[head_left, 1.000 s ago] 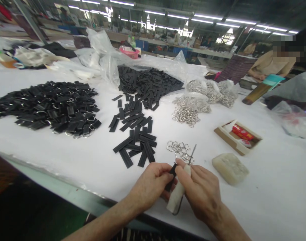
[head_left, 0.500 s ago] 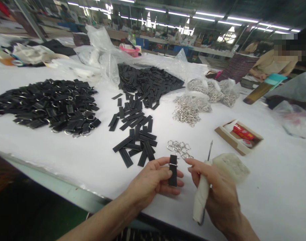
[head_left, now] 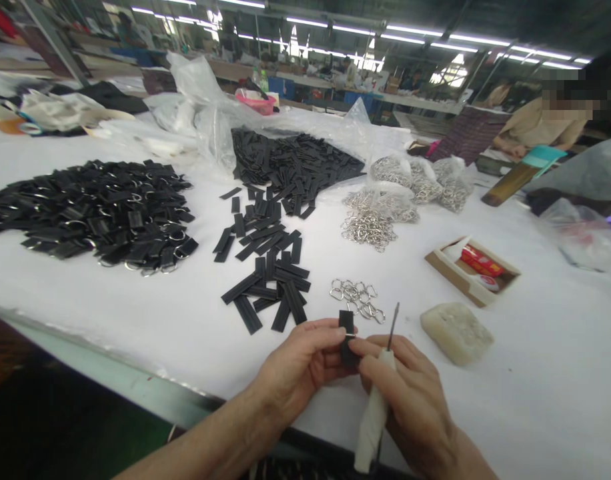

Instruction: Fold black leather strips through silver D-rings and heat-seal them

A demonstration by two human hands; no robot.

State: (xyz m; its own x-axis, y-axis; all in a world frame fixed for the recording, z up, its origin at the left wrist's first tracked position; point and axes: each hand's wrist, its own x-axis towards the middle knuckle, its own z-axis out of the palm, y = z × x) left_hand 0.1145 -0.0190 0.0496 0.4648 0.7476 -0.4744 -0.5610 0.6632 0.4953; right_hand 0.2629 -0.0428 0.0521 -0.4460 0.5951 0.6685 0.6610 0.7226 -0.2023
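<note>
My left hand (head_left: 305,360) is closed on a short black strap (head_left: 346,321) with a metal ring across its middle. The thumb presses near the ring. My right hand (head_left: 410,393) meets it from the right, fingertips on the strap's lower part. Held in that same hand is an awl-like tool (head_left: 373,420) with a white wrapped handle; its thin metal shaft points up and away. Just beyond the strap lie several loose metal D-rings (head_left: 358,297). Plain black straps (head_left: 268,290) are scattered to the left of them.
Finished-looking black straps with rings (head_left: 110,213) form a heap at left. Behind are a big pile of plain straps (head_left: 295,163) and bagged rings (head_left: 393,170). A whitish block (head_left: 456,333) and a small cardboard box (head_left: 470,270) stand at right. A person (head_left: 535,127) sits far right.
My right hand has moved left with the tool and now touches the strap. The tool has swung away from the whitish block. My left thumb has shifted up to the ring.
</note>
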